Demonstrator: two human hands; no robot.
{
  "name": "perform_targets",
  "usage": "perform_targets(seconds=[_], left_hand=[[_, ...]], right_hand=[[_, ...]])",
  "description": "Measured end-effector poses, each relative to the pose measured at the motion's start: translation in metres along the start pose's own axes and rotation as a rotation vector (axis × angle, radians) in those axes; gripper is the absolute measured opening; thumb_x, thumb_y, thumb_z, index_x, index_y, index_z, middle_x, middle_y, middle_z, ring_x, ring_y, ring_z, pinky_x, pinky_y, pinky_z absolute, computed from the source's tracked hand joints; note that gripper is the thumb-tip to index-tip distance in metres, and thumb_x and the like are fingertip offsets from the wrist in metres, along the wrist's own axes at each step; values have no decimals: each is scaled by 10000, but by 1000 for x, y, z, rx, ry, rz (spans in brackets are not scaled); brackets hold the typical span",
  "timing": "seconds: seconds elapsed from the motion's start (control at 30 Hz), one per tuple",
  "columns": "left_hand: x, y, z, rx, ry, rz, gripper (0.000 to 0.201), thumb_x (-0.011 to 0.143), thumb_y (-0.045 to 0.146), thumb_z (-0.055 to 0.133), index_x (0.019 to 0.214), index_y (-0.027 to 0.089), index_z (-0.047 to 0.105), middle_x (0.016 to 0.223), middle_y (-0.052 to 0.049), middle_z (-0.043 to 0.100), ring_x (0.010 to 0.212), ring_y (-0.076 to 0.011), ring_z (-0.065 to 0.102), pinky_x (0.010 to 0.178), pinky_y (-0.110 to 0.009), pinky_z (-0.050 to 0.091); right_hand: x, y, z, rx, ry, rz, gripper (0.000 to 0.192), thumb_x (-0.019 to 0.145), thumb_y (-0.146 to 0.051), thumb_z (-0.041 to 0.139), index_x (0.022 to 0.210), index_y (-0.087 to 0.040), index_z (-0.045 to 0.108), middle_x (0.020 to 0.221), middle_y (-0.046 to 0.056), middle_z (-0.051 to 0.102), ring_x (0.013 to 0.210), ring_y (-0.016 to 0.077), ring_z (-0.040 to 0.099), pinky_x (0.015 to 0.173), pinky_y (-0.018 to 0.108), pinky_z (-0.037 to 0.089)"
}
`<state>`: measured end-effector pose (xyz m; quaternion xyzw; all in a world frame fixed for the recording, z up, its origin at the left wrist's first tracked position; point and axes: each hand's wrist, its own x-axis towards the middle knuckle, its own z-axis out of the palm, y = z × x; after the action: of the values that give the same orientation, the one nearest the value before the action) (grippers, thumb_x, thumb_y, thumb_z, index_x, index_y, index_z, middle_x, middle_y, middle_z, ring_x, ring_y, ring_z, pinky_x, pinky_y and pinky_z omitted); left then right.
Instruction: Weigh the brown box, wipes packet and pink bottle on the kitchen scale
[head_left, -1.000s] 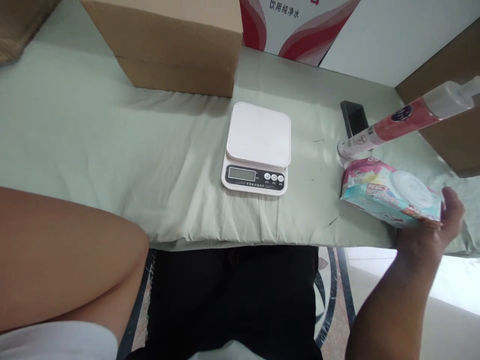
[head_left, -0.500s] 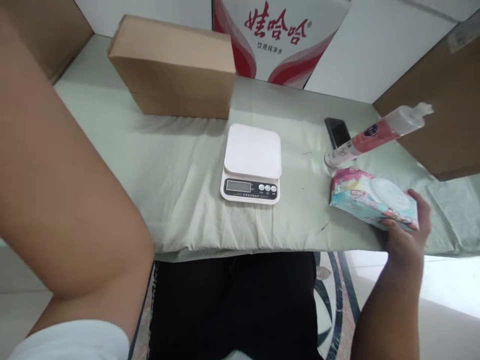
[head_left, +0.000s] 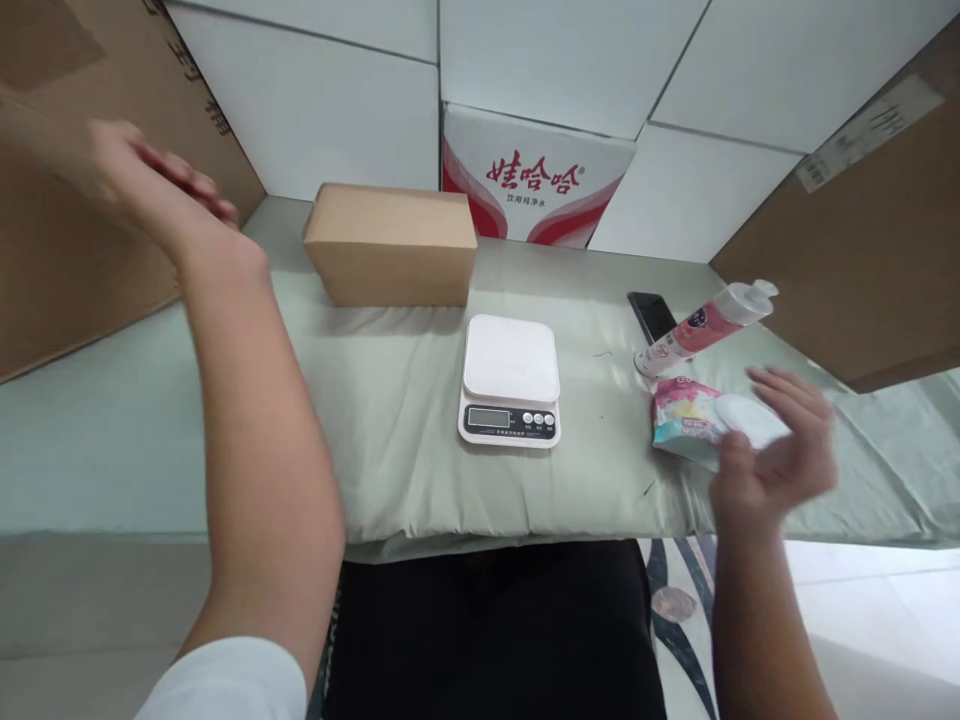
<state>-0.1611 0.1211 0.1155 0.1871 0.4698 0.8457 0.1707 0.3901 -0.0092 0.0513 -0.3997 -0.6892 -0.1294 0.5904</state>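
Note:
My left hand [head_left: 161, 190] is raised at the upper left, in front of a large cardboard sheet. Its fingers are loosely bent, a little blurred, and I see nothing in them. Over the right end of a wet wipes pack [head_left: 686, 415] hovers my right hand [head_left: 776, 445], thumb and fingers apart, partly hiding the pack. The pack is pink and light blue with a white lid and lies on the cloth. Behind it a pink and white bottle [head_left: 705, 328] stands beside a dark phone [head_left: 652, 316]. A white kitchen scale [head_left: 511, 360] with a bare platform sits mid-table.
A closed brown box [head_left: 397, 270] stands behind the scale to the left. Cardboard panels [head_left: 97, 230] flank both sides. A white and red printed carton [head_left: 536, 185] leans at the back wall. Pale green cloth [head_left: 405, 430] covers the table, its front edge near my lap.
My right hand has let go of the wipes pack and lifted off it. My left hand has come into view at the upper left. The camera view has shifted, showing more wall.

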Motion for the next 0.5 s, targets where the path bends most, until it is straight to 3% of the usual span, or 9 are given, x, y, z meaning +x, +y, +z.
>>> perform_targets(seconds=[0.07, 0.13, 0.2, 0.27, 0.33, 0.43, 0.5], left_hand=[[-12, -21, 2, 4, 170, -60, 261, 1080, 234, 342, 821, 201, 343, 735, 45, 271, 583, -54, 276, 547, -241, 207], [-24, -52, -1, 30, 185, 30, 257, 1061, 134, 351, 812, 197, 354, 710, 50, 308, 626, -56, 323, 600, -237, 278], [-30, -84, -6, 57, 168, -21, 242, 1037, 135, 384, 801, 192, 391, 713, 48, 407, 646, -57, 404, 621, -255, 301], [-29, -109, -10, 58, 82, -18, 242, 1019, 299, 483, 805, 192, 449, 753, 32, 486, 691, -82, 482, 625, -262, 330], [-25, -124, -11, 66, -20, -2, 397, 941, 562, 579, 795, 207, 480, 780, 15, 529, 741, -118, 534, 621, -269, 354], [-21, -132, -12, 74, -112, -19, 579, 805, 799, 580, 802, 224, 512, 822, -18, 591, 806, -157, 589, 628, -277, 390], [-22, -129, -9, 56, -100, -39, 582, 793, 802, 576, 830, 222, 557, 872, -45, 636, 854, -167, 623, 651, -274, 427]], right_hand=[[19, -20, 46, 251, -172, 131, 371, 926, -408, 669, 1273, -285, 716, 1318, 74, 723, 1286, 333, 659, 1155, 642, 463], [37, -30, 101, 447, -369, 305, 383, 965, -471, 643, 1310, -308, 677, 1367, 54, 696, 1343, 311, 626, 1190, 598, 447], [53, -34, 161, 638, -507, 457, 473, 912, -597, 669, 1295, -321, 649, 1393, 44, 677, 1367, 314, 606, 1212, 581, 434], [66, -35, 221, 697, -621, 633, 617, 815, -694, 697, 1301, -320, 623, 1424, 43, 653, 1419, 331, 550, 1249, 597, 385], [77, -38, 270, 723, -724, 804, 745, 730, -736, 710, 1328, -305, 600, 1480, 50, 612, 1445, 346, 505, 1281, 614, 327], [88, -47, 316, 804, -811, 911, 798, 673, -735, 715, 1330, -297, 597, 1479, 50, 611, 1422, 361, 498, 1277, 626, 324], [94, -51, 322, 857, -793, 876, 775, 675, -703, 724, 1328, -305, 599, 1431, 45, 641, 1385, 363, 519, 1245, 613, 377]])
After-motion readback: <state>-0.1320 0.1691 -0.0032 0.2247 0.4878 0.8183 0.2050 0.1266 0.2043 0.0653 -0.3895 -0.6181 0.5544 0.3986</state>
